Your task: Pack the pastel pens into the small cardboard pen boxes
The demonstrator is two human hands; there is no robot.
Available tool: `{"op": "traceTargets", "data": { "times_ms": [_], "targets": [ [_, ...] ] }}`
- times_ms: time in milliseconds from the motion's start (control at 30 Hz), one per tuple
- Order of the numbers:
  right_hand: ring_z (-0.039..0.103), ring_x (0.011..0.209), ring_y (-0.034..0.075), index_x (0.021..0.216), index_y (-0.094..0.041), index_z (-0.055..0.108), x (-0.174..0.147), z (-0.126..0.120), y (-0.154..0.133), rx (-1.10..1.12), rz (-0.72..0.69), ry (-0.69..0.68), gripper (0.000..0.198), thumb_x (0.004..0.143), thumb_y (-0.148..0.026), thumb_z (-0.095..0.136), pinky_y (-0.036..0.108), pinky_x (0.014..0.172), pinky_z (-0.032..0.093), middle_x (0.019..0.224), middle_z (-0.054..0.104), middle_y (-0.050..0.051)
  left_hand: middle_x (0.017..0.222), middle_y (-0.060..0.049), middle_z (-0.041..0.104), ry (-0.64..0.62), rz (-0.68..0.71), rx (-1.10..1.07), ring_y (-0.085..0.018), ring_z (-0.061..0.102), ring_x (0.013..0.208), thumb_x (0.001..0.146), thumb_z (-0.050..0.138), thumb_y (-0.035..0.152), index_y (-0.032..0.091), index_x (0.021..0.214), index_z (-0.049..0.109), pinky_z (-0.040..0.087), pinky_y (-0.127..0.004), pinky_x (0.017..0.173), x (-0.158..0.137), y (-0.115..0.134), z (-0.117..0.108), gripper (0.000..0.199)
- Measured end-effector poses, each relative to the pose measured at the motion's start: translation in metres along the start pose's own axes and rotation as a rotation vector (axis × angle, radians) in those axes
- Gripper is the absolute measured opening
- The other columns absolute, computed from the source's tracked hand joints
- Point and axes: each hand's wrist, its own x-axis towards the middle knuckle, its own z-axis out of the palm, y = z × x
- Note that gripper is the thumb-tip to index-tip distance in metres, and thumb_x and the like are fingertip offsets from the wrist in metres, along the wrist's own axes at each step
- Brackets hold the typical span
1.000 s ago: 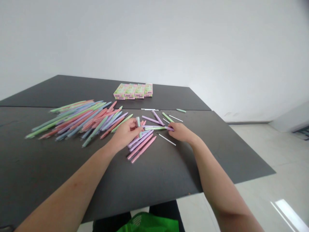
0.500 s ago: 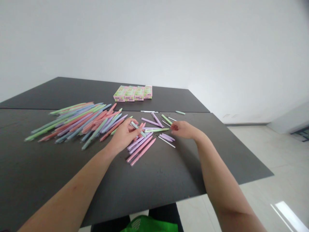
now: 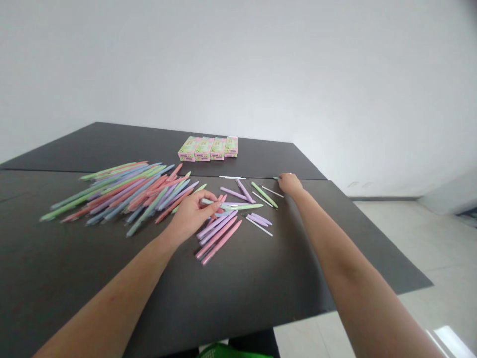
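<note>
My left hand (image 3: 196, 211) is closed in a pinch round a pale blue-green pen barrel (image 3: 208, 202), held just above several pink and purple pens (image 3: 219, 241). Farther off, at the table's seam, my right hand (image 3: 290, 184) has its fingers down on a small pale green pen part (image 3: 276, 177); only one end of that piece shows beside the fingertips. Between the hands lie a light green pen (image 3: 246, 207), a green barrel (image 3: 264, 194), purple barrels (image 3: 244, 190), short purple pieces (image 3: 260, 219) and thin white refills (image 3: 259, 226).
A big heap of pastel pens (image 3: 119, 191) covers the left of the dark table (image 3: 261, 278). Pink and green boxes (image 3: 206, 148) stand in a row at the back, before the white wall. White refills (image 3: 232, 177) lie along the seam.
My right hand has moved away from me and to the right, from beside the green barrel to the small pale green part. My left hand keeps the blue-green barrel, now turned flatter.
</note>
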Motion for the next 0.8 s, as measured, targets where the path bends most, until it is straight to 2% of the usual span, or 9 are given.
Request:
{"op": "traceTargets", "data": {
  "times_ms": [200,400,467,500,567,633,700,800],
  "targets": [
    [0.064,0.105,0.025,0.097,-0.007,0.07,-0.006,-0.005,-0.004,0.039,0.022,-0.013,0.024,0.087,-0.017,0.052,0.029,0.088,0.044,0.106,0.07,0.021,0.08,-0.006,0.074,-0.035,-0.031,0.044,-0.02,0.071,0.069,0.075,0.07,0.045,0.017,0.085,0.061,0.054,-0.031,0.064,0.0,-0.002,-0.002,0.031],
    [0.066,0.089,0.018,0.097,-0.015,0.066,-0.047,-0.036,-0.035,0.208,-0.035,0.106,0.022,0.084,-0.028,0.053,0.025,0.077,0.046,0.095,0.072,0.008,0.088,-0.006,0.073,-0.083,0.036,0.076,-0.017,0.068,0.07,0.077,0.068,0.047,0.018,0.1,0.073,0.054,-0.031,0.068,0.0,-0.002,-0.003,0.037],
    [0.065,0.074,0.016,0.089,-0.017,0.063,-0.068,-0.049,-0.052,0.57,-0.064,0.214,0.018,0.079,-0.029,0.056,0.025,0.068,0.047,0.08,0.07,0.004,0.085,-0.006,0.072,-0.088,0.04,0.095,-0.017,0.066,0.069,0.077,0.067,0.047,0.019,0.102,0.074,0.051,-0.028,0.062,-0.002,0.0,-0.003,0.039],
    [0.063,0.065,0.015,0.086,-0.017,0.061,-0.079,-0.055,-0.061,0.756,-0.079,0.22,0.016,0.077,-0.029,0.056,0.024,0.063,0.047,0.072,0.068,0.002,0.083,-0.006,0.072,-0.085,0.033,0.099,-0.017,0.065,0.069,0.077,0.066,0.048,0.019,0.103,0.074,0.05,-0.027,0.059,-0.002,0.002,-0.002,0.04],
    [0.058,0.053,0.012,0.087,-0.018,0.056,-0.1,-0.065,-0.079,1.128,-0.128,0.167,0.017,0.074,-0.03,0.059,0.023,0.053,0.045,0.061,0.062,-0.003,0.082,-0.006,0.071,-0.081,0.012,0.098,-0.016,0.063,0.067,0.078,0.065,0.048,0.019,0.104,0.073,0.047,-0.025,0.055,-0.002,0.002,-0.002,0.04],
    [0.055,0.048,0.011,0.092,-0.02,0.054,-0.118,-0.07,-0.094,1.412,-0.178,0.106,0.024,0.072,-0.03,0.063,0.021,0.048,0.043,0.059,0.06,-0.005,0.081,-0.005,0.071,-0.067,0.005,0.09,-0.015,0.061,0.064,0.078,0.063,0.048,0.018,0.102,0.073,0.045,-0.024,0.055,-0.001,0.001,-0.001,0.039],
    [0.058,0.051,0.01,0.092,-0.021,0.054,-0.131,-0.069,-0.105,1.597,-0.2,0.086,0.027,0.069,-0.028,0.067,0.021,0.048,0.043,0.069,0.065,-0.003,0.079,-0.004,0.071,-0.052,0.014,0.076,-0.014,0.06,0.064,0.079,0.062,0.049,0.017,0.101,0.072,0.045,-0.024,0.056,0.0,-0.001,-0.001,0.04],
    [0.063,0.06,0.011,0.087,-0.02,0.058,-0.141,-0.056,-0.112,1.698,-0.259,0.074,0.023,0.07,-0.028,0.071,0.023,0.055,0.048,0.076,0.066,-0.002,0.081,-0.004,0.071,-0.057,0.042,0.066,-0.015,0.061,0.07,0.081,0.061,0.049,0.017,0.103,0.07,0.045,-0.024,0.06,0.002,-0.004,-0.001,0.04]
  ]
}}
